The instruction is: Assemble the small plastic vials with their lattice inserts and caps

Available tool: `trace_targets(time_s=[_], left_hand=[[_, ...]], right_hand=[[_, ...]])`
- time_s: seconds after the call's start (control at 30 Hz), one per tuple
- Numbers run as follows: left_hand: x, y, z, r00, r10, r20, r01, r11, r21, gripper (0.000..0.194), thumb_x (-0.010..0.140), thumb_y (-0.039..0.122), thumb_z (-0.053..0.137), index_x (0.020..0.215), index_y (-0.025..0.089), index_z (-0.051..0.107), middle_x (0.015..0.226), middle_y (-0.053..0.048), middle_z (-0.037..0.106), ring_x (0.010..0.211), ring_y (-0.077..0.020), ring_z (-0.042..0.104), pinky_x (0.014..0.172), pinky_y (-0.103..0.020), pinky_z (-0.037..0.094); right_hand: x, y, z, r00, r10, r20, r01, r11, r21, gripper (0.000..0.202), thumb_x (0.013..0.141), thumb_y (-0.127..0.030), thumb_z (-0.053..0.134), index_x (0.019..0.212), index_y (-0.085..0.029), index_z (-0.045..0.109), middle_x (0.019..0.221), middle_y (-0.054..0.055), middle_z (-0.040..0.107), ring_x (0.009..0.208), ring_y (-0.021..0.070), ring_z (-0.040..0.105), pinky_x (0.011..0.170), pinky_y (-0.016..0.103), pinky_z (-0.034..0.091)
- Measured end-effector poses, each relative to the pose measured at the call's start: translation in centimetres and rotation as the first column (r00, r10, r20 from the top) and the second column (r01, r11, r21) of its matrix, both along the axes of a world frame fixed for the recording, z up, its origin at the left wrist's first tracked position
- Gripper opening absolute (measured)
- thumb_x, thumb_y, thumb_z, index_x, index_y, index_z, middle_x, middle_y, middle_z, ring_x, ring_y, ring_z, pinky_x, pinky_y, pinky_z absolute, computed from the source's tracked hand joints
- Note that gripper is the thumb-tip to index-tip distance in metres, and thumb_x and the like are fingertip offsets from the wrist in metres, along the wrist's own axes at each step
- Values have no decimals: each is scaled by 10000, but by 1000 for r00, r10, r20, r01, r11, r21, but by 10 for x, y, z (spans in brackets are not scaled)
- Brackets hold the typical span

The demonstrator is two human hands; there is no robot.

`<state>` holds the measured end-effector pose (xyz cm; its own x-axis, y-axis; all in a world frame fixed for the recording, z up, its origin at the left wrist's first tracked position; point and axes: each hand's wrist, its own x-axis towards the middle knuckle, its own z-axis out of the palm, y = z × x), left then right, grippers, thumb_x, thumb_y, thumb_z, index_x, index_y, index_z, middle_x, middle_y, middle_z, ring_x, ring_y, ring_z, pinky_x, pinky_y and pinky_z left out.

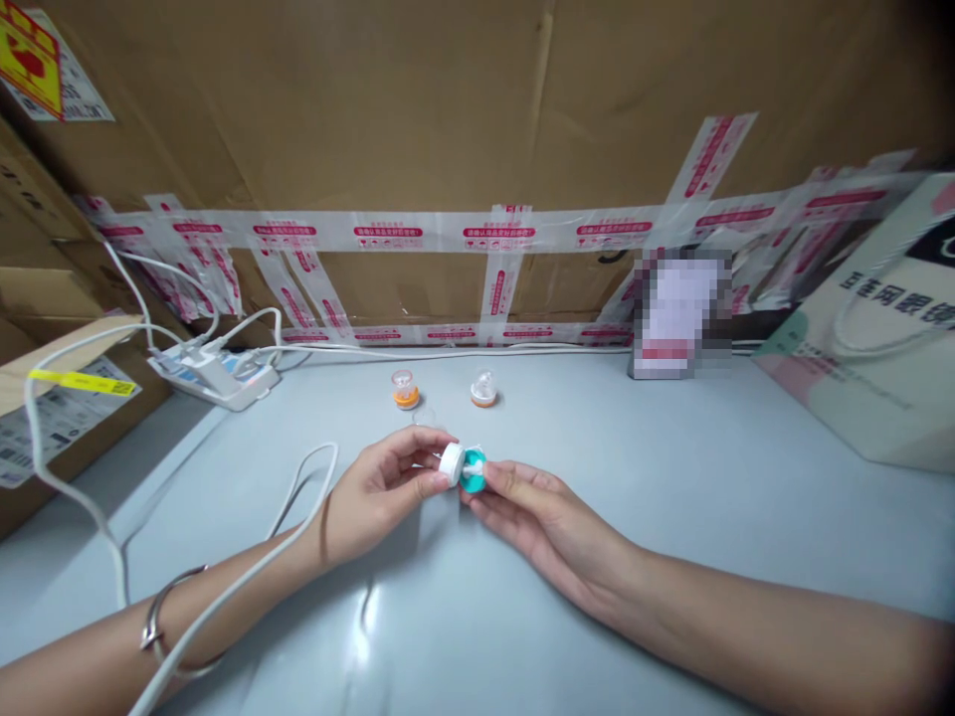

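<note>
Near the middle of the table, my left hand [384, 487] pinches a small round white part [452, 463] between thumb and fingers. Right beside it, the fingers of my right hand [541, 512] grip a teal part [473, 471] with a white piece at its middle. The two parts are side by side, and whether they are joined cannot be made out. Beyond my hands stand a small orange and clear item [406, 392] and a white and clear item with an orange base [483, 390]. A faint clear piece [424, 418] lies just behind my left fingers.
A white power strip [224, 376] with plugs sits at the left, and a white cable [224, 597] crosses over my left forearm. A phone [675, 313] leans against the large taped cardboard box [418, 109] at the back. A paper bag [887, 328] stands at the right.
</note>
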<state>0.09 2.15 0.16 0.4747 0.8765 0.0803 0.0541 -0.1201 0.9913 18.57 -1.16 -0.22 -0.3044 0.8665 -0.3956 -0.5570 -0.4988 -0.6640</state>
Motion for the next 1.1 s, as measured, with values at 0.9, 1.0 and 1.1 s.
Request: trace_targets(time_s=[0.9, 1.0, 1.1], left_hand=[[0, -18, 6, 932, 180, -315, 70, 763, 643, 174, 794, 216, 636, 928, 151, 547, 855, -46, 557, 796, -147, 552, 712, -249, 455], [-2, -18, 6, 935, 156, -318, 99, 746, 659, 200, 800, 201, 628, 973, 148, 543, 883, -61, 556, 819, -151, 551, 733, -254, 459], [-4, -19, 5, 935, 135, -328, 128, 734, 667, 195, 808, 177, 615, 986, 144, 543, 900, -66, 555, 838, -145, 552, 747, -245, 460]], right_hand=[[-1, -2, -1, 985, 167, 51, -172, 975, 141, 164, 747, -258, 686, 787, -101, 710, 775, 47, 679, 825, 126, 625, 961, 309, 428], [-1, -2, 0, 982, 179, 57, -185, 974, 133, 141, 738, -246, 694, 763, -109, 715, 760, 38, 679, 816, 119, 625, 951, 295, 433], [-2, -2, 1, 982, 176, 73, -184, 974, 128, 126, 720, -235, 709, 728, -109, 713, 742, 32, 677, 797, 115, 626, 937, 290, 444]])
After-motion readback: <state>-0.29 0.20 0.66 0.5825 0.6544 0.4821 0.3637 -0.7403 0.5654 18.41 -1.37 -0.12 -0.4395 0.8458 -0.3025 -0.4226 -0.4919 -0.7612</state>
